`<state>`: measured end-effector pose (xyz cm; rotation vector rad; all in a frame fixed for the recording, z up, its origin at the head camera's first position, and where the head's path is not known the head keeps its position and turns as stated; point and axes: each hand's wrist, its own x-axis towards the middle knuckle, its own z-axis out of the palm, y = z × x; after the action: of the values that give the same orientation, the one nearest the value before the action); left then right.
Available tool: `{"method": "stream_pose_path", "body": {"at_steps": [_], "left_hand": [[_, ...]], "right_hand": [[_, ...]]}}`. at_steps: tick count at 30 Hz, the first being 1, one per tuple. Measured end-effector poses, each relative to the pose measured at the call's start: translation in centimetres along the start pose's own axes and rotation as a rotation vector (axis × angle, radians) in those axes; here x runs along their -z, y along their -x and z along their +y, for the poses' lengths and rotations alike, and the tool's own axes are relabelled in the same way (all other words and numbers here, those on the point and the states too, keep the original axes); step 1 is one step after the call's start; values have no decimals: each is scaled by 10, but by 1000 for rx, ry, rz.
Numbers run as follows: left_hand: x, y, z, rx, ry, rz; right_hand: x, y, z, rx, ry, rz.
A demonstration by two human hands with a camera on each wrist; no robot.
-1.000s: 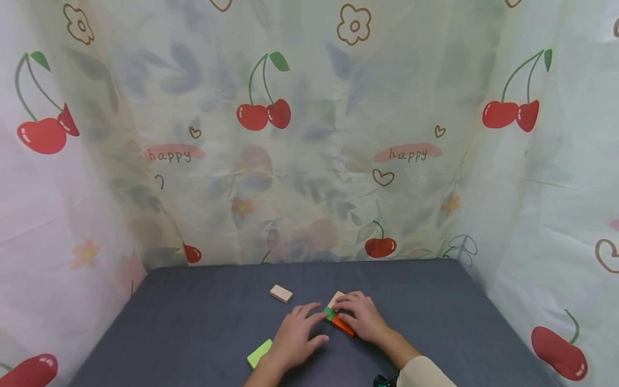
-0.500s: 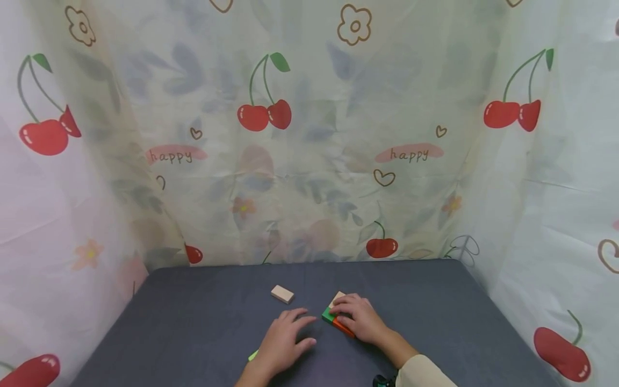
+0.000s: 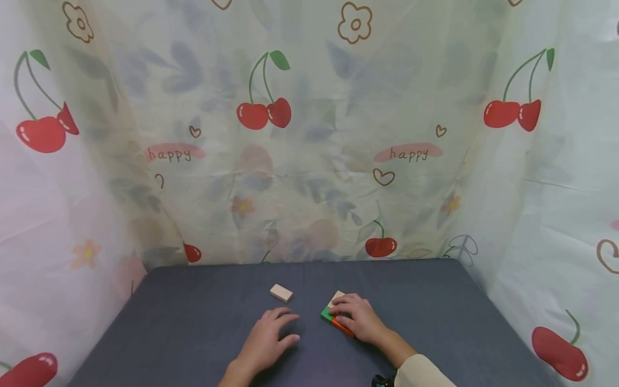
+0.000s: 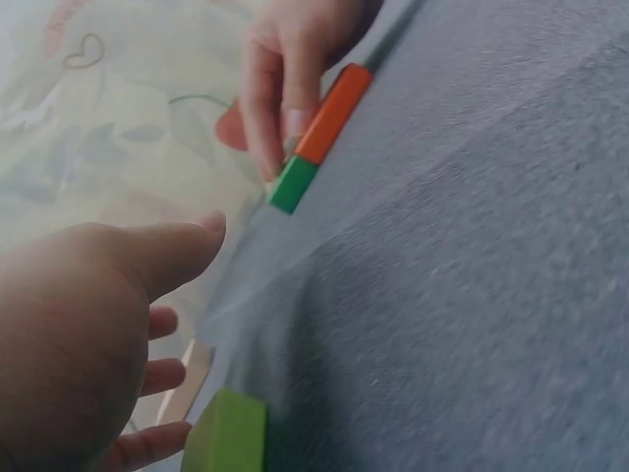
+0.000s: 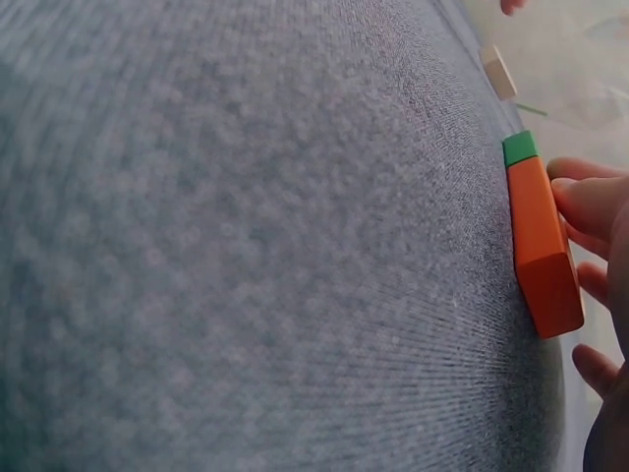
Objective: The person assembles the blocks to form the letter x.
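Observation:
My right hand rests over a group of blocks, fingertips touching their tops. Under it lie a pale wooden block, a green block and an orange block, the green one meeting the orange end to end. The fingers cover part of the group. My left hand is over the table, fingers loosely spread, holding nothing. A light green block shows beside its fingertips in the left wrist view; the hand hides that block in the head view.
Another pale wooden block lies alone farther back, left of the group. A dark grey cloth covers the table. A cherry-printed curtain closes off the back and both sides.
My left hand has drawn away from the blocks, to the left and towards me, and now covers the light green block. The right hand stays at the group, its fingers slightly shifted.

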<state>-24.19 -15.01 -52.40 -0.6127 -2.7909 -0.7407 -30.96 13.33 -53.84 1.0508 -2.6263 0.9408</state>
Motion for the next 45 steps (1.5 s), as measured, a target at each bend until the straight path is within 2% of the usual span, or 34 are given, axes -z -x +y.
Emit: {"method": "stream_pose_path", "body": {"at_steps": [4, 11, 14, 19, 23, 31, 45], "left_hand": [[6, 4, -4, 25, 43, 12], [17, 7, -9, 71, 64, -39], [21, 7, -11, 89, 45, -66], [25, 8, -13, 116, -25, -149], [28, 9, -14, 108, -70, -204], [31, 13, -22, 51, -91, -239], [40, 3, -26, 118, -59, -475]], "right_hand": [[0, 0, 0, -8, -14, 4], [0, 1, 1, -16, -27, 9], [1, 1, 1, -16, -33, 12], [0, 1, 1, -13, -32, 17], [-1, 2, 2, -10, -34, 18], [-1, 3, 2, -13, -31, 15], [1, 2, 4, -26, -37, -14]]}}
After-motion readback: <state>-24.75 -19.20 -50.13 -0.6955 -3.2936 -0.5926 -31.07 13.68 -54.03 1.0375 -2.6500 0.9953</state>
